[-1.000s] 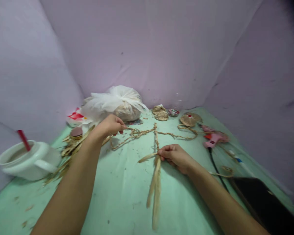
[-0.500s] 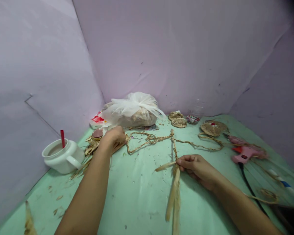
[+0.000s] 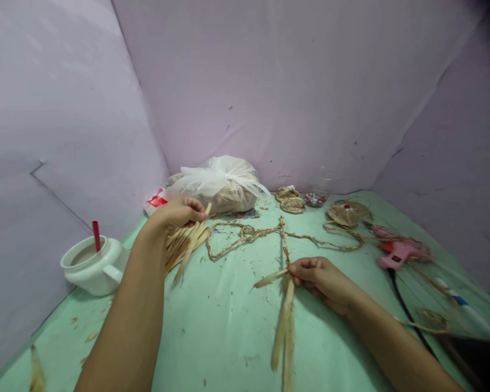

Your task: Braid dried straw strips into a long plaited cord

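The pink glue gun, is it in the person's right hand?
No, the right hand pinches the braided cord, while the glue gun lies on the table.

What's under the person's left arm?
Flat tan strips poke out beside the left arm, below the left hand, on the green table. The arm covers the table beneath it, so I can't tell what else is there.

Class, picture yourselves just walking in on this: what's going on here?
A person is handling pale strips and cord over a green tabletop. The right hand pinches the cord where loose strips fan out. The left hand holds up a single strip near a pile of strips. A pink glue gun lies off to the right.
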### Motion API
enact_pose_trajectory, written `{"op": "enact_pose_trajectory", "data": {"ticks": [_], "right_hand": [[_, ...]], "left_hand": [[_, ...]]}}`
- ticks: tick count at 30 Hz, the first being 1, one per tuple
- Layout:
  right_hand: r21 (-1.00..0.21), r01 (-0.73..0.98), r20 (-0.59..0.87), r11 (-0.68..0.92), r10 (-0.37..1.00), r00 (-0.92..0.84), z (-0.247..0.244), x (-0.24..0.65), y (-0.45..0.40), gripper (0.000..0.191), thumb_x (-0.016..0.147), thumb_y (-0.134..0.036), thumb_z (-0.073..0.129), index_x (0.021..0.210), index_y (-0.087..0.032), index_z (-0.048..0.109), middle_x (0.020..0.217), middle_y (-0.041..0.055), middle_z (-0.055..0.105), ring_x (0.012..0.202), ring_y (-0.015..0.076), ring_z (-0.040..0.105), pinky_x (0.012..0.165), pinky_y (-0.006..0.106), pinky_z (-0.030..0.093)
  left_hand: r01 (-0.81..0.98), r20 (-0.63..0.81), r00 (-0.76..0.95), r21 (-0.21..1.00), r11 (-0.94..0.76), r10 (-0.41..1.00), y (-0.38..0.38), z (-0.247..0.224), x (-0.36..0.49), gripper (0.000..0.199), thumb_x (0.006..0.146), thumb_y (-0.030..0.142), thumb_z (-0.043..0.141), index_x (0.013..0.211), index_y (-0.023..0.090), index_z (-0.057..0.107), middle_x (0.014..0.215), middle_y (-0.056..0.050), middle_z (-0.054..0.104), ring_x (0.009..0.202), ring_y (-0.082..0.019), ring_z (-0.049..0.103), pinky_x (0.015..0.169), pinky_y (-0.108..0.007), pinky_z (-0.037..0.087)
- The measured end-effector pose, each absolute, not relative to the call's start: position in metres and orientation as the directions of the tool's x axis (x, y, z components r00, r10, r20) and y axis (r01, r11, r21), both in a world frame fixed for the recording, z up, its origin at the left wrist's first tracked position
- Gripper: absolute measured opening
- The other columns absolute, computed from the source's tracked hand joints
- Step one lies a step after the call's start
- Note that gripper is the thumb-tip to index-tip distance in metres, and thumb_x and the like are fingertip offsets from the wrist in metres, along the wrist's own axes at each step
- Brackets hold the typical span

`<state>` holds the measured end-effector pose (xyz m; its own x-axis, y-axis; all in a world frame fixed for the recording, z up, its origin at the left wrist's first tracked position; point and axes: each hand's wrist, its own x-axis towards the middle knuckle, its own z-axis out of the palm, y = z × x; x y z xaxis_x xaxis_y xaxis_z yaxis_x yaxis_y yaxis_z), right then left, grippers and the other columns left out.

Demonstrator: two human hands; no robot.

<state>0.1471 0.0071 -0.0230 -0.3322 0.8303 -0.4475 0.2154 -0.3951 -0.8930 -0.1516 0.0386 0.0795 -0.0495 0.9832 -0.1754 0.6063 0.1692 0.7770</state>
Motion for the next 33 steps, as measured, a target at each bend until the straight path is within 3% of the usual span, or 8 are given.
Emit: {"op": "enact_pose_trajectory", "data": {"ticks": [3,6,8,13,22,27,33], "right_hand": [[-0.899,0.205,-0.434,-0.386,0.843,-0.318,-0.021,0.146,0.007,0.026,0.063,-0.034,0.058,0.050,-0.015,0.050,0.032,-0.0093,0.026,0.030,0.0020,0.014,0.035,0.023,0.004],[-0.907,0.174,-0.420,-0.383,0.850,-0.317,-0.018,0.145,0.006,0.023,0.065,-0.030,0.057,0.049,-0.014,0.050,0.031,-0.0090,0.027,0.030,0.0024,0.014,0.035,0.023,0.004],[-0.909,0.157,-0.417,-0.387,0.854,-0.310,-0.017,0.145,0.006,0.021,0.065,-0.027,0.056,0.049,-0.014,0.051,0.031,-0.0083,0.030,0.029,0.0025,0.016,0.035,0.023,0.004],[-0.910,0.132,-0.415,-0.393,0.864,-0.286,-0.018,0.146,0.008,0.017,0.064,-0.023,0.056,0.052,-0.013,0.054,0.032,-0.0074,0.037,0.028,0.0020,0.016,0.034,0.022,0.005],[-0.916,0.115,-0.400,-0.383,0.874,-0.276,-0.020,0.145,0.009,0.012,0.064,-0.019,0.055,0.054,-0.012,0.056,0.039,-0.0048,0.047,0.029,0.0018,0.020,0.033,0.021,0.009],[-0.919,0.109,-0.394,-0.378,0.878,-0.272,-0.022,0.146,0.009,0.013,0.063,-0.021,0.057,0.053,-0.013,0.055,0.040,-0.0043,0.048,0.030,0.0021,0.021,0.034,0.021,0.009],[-0.924,0.094,-0.383,-0.371,0.886,-0.263,-0.023,0.145,0.009,0.011,0.062,-0.018,0.055,0.053,-0.012,0.056,0.040,-0.0037,0.049,0.031,0.0028,0.022,0.034,0.021,0.009]], "left_hand": [[0.451,-0.213,0.235,0.888,0.088,0.948,0.036,0.076,-0.114,0.016,0.053,0.018,0.060,0.069,0.015,0.056,0.052,0.004,0.047,0.042,-0.004,0.037,0.041,-0.017,0.028],[0.523,-0.325,0.461,0.851,0.043,0.826,0.035,0.059,-0.070,0.011,0.055,0.018,0.057,0.065,0.014,0.057,0.046,0.003,0.047,0.040,-0.006,0.039,0.040,-0.018,0.029],[0.609,-0.402,0.522,0.793,0.002,0.752,0.033,0.044,-0.046,0.006,0.055,0.018,0.054,0.059,0.014,0.055,0.042,0.003,0.046,0.039,-0.007,0.041,0.039,-0.018,0.030],[0.708,-0.502,0.478,0.706,0.022,0.721,0.031,0.019,-0.023,0.008,0.055,0.022,0.051,0.055,0.015,0.054,0.040,0.002,0.046,0.037,-0.009,0.041,0.035,-0.018,0.027],[0.628,-0.474,0.515,0.776,0.062,0.714,0.031,0.013,-0.015,0.021,0.057,0.024,0.053,0.071,0.012,0.064,0.041,0.005,0.042,0.038,-0.007,0.039,0.036,-0.017,0.027],[0.631,-0.463,0.535,0.775,0.030,0.707,0.032,0.010,-0.015,0.021,0.060,0.027,0.051,0.064,0.011,0.065,0.038,0.004,0.043,0.035,-0.006,0.036,0.035,-0.018,0.027],[0.615,-0.541,0.419,0.760,0.211,0.730,0.034,0.003,-0.010,0.014,0.054,0.024,0.056,0.059,0.012,0.061,0.042,0.003,0.047,0.034,-0.006,0.036,0.033,-0.018,0.021]]}}
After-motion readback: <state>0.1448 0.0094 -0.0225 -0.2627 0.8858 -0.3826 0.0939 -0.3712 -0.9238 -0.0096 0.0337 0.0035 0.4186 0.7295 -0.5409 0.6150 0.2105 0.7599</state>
